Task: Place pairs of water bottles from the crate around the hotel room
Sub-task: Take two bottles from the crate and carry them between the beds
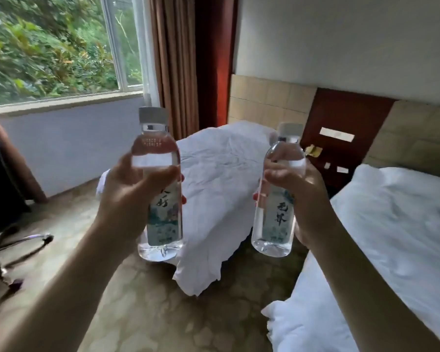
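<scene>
I hold two clear water bottles upright in front of me, each with a white cap and a green-and-white label. My left hand grips the left bottle around its middle. The right bottle is a little lower and farther right, with my right hand wrapped around its upper body. Both bottles are in the air above the floor between two beds. The crate is not in view.
A bed with rumpled white sheets lies straight ahead, a second white bed at the right. Between them against the wall stands a dark red nightstand panel. An office chair is at the left, below the window.
</scene>
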`<state>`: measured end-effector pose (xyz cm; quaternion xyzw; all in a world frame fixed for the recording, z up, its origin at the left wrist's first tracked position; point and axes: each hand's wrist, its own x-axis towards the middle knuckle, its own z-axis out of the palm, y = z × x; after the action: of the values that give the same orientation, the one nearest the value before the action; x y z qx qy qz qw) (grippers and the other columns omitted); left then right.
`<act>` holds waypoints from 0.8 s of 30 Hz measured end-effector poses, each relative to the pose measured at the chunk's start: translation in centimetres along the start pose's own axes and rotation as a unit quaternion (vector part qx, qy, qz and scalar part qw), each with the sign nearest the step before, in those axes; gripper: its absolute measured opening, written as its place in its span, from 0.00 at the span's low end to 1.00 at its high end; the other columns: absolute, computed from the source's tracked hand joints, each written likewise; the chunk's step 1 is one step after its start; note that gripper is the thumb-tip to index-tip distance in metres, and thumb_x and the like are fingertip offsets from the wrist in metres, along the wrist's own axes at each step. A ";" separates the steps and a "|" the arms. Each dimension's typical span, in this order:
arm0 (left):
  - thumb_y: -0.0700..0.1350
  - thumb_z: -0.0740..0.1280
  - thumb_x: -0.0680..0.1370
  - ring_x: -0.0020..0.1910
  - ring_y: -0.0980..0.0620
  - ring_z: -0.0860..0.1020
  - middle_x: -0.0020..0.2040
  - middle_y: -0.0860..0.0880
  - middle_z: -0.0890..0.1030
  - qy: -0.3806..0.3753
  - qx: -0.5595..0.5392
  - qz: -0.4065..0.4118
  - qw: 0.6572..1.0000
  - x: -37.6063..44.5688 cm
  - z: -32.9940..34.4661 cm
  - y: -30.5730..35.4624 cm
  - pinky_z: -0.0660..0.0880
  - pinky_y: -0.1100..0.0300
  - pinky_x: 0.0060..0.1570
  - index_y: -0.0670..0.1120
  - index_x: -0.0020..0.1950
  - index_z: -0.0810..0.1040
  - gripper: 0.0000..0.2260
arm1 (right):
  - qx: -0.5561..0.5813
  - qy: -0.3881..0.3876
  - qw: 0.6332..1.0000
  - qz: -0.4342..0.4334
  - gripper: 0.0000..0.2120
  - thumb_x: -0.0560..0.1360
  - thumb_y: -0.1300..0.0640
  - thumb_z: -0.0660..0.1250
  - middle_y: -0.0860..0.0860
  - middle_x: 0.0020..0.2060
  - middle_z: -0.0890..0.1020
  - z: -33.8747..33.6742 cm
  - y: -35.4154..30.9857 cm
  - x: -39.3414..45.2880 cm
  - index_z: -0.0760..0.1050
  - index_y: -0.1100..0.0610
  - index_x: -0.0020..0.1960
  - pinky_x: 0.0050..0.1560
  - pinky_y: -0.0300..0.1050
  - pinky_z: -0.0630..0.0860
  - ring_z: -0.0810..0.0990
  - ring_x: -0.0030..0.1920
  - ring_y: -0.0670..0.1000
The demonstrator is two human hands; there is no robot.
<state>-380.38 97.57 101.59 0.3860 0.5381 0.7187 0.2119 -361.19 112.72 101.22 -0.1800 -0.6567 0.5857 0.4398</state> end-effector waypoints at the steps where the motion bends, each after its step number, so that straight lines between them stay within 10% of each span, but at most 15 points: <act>1: 0.53 0.73 0.60 0.33 0.47 0.83 0.37 0.48 0.84 -0.011 -0.007 -0.004 1.000 1.8 0.7 -0.7 0.81 0.50 0.36 0.53 0.51 0.78 0.20 | -0.002 0.016 1.000 0.000 0.13 0.66 0.58 0.70 0.51 0.36 0.79 -0.7 0.3 0.9 0.75 0.51 0.50 0.39 0.50 0.81 0.81 0.36 0.53; 24: 0.53 0.74 0.60 0.33 0.43 0.82 0.40 0.44 0.83 -0.189 -0.058 -0.017 0.980 38.6 22.1 -17.7 0.79 0.44 0.40 0.47 0.59 0.77 0.28 | -0.068 0.225 0.972 -0.011 0.20 0.65 0.61 0.67 0.56 0.38 0.78 -19.8 11.7 29.6 0.72 0.60 0.56 0.35 0.49 0.81 0.81 0.34 0.58</act>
<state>-388.67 144.73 100.34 0.4925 0.4520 0.6591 0.3446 -365.06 149.95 99.82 -0.3290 -0.5809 0.4796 0.5694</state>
